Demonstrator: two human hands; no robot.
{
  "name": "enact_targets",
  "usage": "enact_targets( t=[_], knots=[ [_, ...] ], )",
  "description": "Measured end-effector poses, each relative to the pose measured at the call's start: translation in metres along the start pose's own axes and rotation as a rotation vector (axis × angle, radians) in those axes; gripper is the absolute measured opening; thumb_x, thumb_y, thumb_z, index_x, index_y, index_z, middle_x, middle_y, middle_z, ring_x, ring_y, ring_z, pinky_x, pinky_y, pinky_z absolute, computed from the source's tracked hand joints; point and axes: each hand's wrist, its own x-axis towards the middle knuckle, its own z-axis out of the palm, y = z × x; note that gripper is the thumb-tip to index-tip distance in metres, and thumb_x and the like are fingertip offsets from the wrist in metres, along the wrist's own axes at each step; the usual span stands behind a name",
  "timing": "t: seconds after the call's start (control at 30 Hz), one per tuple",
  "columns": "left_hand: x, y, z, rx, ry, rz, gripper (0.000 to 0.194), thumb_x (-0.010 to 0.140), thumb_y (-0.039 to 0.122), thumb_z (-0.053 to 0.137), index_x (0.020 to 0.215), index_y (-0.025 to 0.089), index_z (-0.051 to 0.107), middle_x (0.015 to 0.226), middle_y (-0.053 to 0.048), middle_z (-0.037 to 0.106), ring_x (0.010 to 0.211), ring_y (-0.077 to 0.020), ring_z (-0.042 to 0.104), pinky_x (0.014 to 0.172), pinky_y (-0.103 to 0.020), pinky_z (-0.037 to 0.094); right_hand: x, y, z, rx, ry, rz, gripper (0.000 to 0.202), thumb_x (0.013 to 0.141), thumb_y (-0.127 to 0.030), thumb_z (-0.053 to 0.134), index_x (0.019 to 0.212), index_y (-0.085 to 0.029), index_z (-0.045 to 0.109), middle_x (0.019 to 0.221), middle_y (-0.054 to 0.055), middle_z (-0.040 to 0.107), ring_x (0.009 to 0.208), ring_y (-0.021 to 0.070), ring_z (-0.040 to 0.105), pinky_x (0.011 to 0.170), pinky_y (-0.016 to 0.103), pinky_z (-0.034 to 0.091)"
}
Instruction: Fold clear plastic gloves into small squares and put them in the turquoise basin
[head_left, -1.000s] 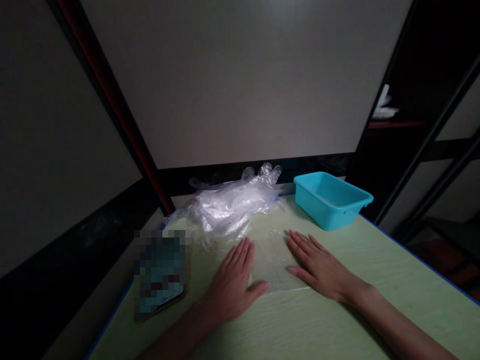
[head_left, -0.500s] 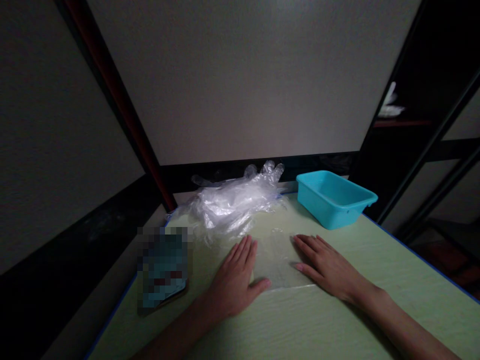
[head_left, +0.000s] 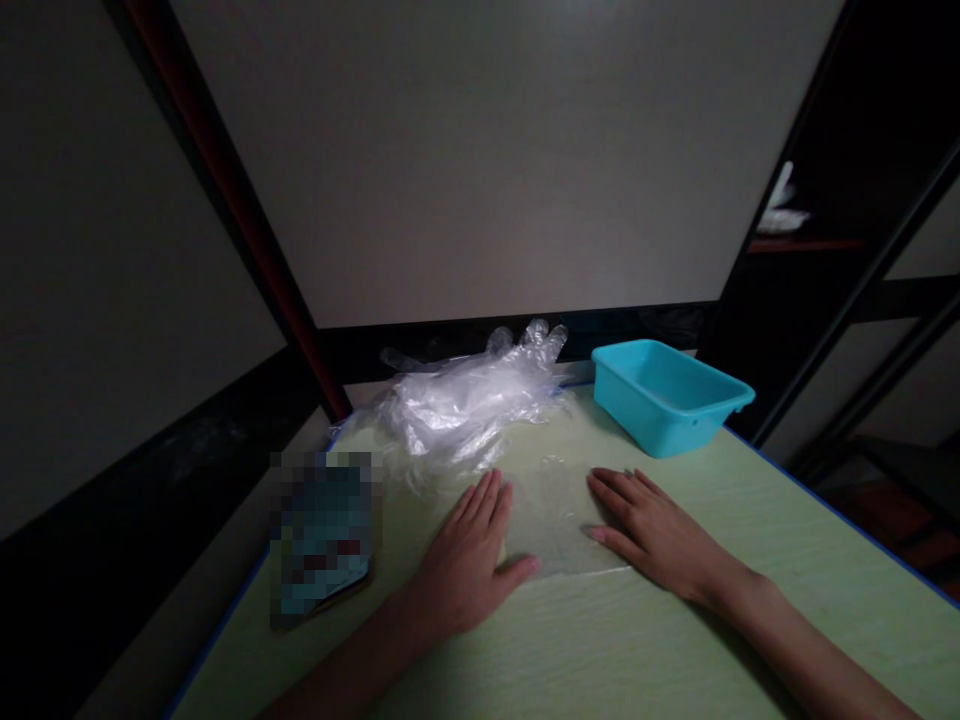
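A clear plastic glove [head_left: 551, 525] lies flat on the pale green table, its finger part pointing away from me. My left hand [head_left: 469, 555] rests palm down on the glove's left side, thumb stretched out over it. On its right side lies my right hand [head_left: 649, 525], also flat with the fingers extended. Just beyond my left hand sits a crumpled heap of clear plastic gloves [head_left: 465, 400], some of their fingers sticking up at the back.
A turquoise plastic basin [head_left: 667, 395] stands at the back right of the table [head_left: 540, 660]. At the left edge lies a pixelated flat object [head_left: 326, 540], its details blurred out. A wall panel [head_left: 510, 160] rises directly behind the table.
Both hands stay flat in nearly the same place. The view has shifted very slightly; the basin and the heap of gloves have not moved.
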Motion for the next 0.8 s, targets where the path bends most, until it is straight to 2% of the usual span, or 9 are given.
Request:
enact_targets(
  t=[0.37,0.8],
  knots=[
    [0.001,0.000,0.001,0.007,-0.015,-0.011,0.080,0.078,0.059,0.038,0.132,0.003,0.021,0.140,-0.018,0.013,0.129,-0.0248,0.010,0.105,-0.039,0.018,-0.001,0.004,0.005,0.006,0.021,-0.017,0.061,0.086,-0.052,0.029,0.127,-0.008,0.038,0.128,0.017,0.042,0.118,0.0259,0.038,0.099,0.048,0.027],
    [0.002,0.000,0.001,0.008,0.000,-0.001,0.083,0.076,0.061,0.038,0.132,0.003,0.022,0.140,-0.019,0.016,0.129,-0.0251,0.011,0.104,-0.039,0.020,-0.004,0.013,0.004,0.014,0.007,-0.055,0.068,0.082,-0.057,0.032,0.132,-0.010,0.031,0.132,0.018,0.038,0.119,0.0276,0.036,0.099,0.049,0.027]
  ],
)
